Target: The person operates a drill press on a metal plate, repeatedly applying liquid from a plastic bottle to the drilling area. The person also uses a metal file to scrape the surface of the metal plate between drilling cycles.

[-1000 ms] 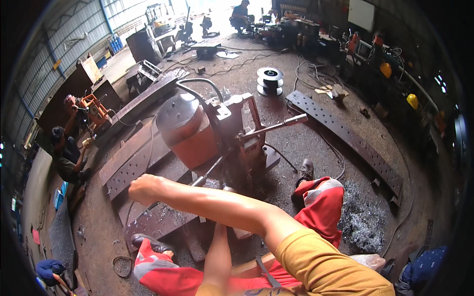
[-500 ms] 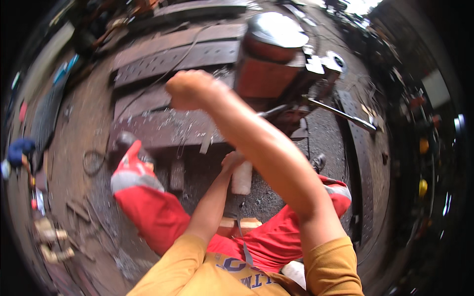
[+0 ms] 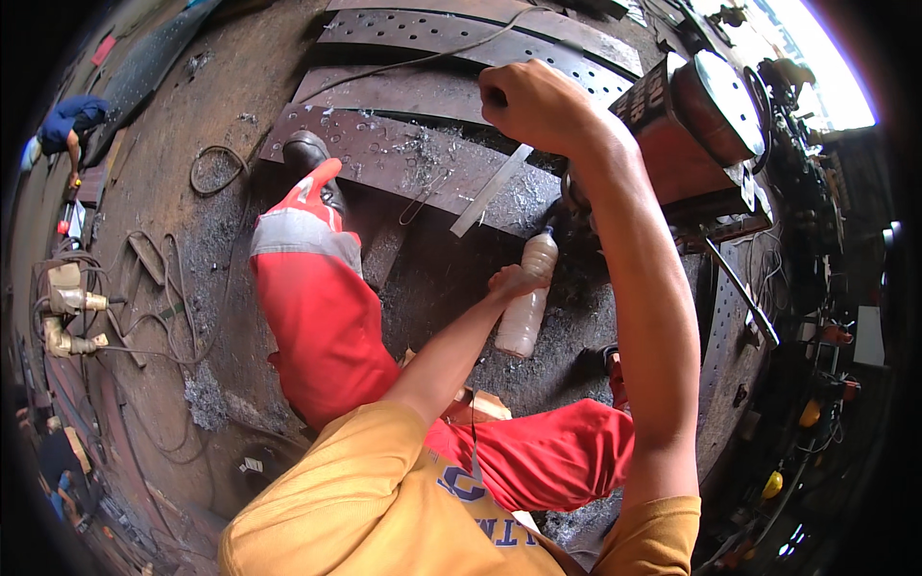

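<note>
My left hand (image 3: pixel 519 281) wraps round the middle of a clear plastic bottle (image 3: pixel 523 322) with whitish contents. The bottle tilts away from me, its neck close to the dark lower part of a red machine with a metal top (image 3: pixel 680 120). Curled into a fist, my right hand (image 3: pixel 538 101) is raised above drilled steel plates, left of the machine. A dark spot shows within its curl; whether it grips anything I cannot make out. My right forearm hides part of the machine. Below the fist, a flat metal strip (image 3: pixel 492 190) lies across the plate edge.
Steel plates (image 3: pixel 384 158) with holes and metal shavings lie ahead, a cable (image 3: pixel 423 62) running over them. A rod (image 3: pixel 741 293) sticks out below the machine. Hoses with brass-coloured fittings (image 3: pixel 72 300) lie left. Another person (image 3: pixel 72 120) bends down at far left.
The view has turned, so the machine now appears farther right. The bottle shows more fully and leans to the right. My right hand stays curled and raised.
</note>
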The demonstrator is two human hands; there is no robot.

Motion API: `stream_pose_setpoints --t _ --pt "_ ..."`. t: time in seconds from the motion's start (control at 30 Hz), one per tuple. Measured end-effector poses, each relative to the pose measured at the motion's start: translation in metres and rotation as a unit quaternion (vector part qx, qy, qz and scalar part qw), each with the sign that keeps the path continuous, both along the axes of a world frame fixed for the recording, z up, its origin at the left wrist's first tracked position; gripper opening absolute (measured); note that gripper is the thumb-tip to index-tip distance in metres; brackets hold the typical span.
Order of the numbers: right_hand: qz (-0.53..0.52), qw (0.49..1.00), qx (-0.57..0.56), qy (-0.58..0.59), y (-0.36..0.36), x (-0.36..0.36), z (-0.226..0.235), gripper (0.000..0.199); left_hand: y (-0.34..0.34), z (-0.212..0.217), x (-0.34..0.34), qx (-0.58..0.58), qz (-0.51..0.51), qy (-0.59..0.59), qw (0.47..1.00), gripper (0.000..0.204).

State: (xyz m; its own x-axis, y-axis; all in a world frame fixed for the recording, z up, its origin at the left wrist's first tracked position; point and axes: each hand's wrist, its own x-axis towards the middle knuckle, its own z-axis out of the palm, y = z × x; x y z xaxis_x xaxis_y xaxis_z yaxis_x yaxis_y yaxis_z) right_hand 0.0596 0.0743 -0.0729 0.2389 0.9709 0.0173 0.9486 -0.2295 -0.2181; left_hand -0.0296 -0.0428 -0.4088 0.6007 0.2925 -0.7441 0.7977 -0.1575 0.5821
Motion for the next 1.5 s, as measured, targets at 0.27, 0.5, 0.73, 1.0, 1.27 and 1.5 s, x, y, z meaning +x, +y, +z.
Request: stream_pose_setpoints --t 0.27,0.5,0.73,1.0,1.27,1.5 --pt "0.008 0.999 0.043 -0.003 -0.001 0.002 -0.007 0.013 -0.009 -0.002 -0.003 0.065 0.001 0.007 0.998 0.074" --pt "0.011 0.999 0.045 -0.001 0.0 0.006 -0.01 0.014 -0.007 -0.01 -0.014 0.103 0.0 -0.029 0.994 0.076" --pt "0.014 0.999 0.048 0.017 0.0 0.007 -0.01 0.016 0.003 -0.017 -0.006 0.108 -0.027 -0.001 0.994 0.086" --pt "0.026 0.999 0.036 0.031 -0.001 0.007 -0.01 0.017 0.003 -0.017 -0.006 0.09 -0.044 0.005 0.995 0.09" --pt "0.001 0.999 0.025 0.031 -0.003 0.008 -0.013 0.019 0.001 -0.015 -0.008 0.076 -0.048 0.014 0.996 0.085" --pt "-0.063 0.994 -0.082 0.041 0.0 0.002 0.007 0.028 0.003 -0.041 -0.001 0.095 -0.076 -0.08 0.989 0.08"
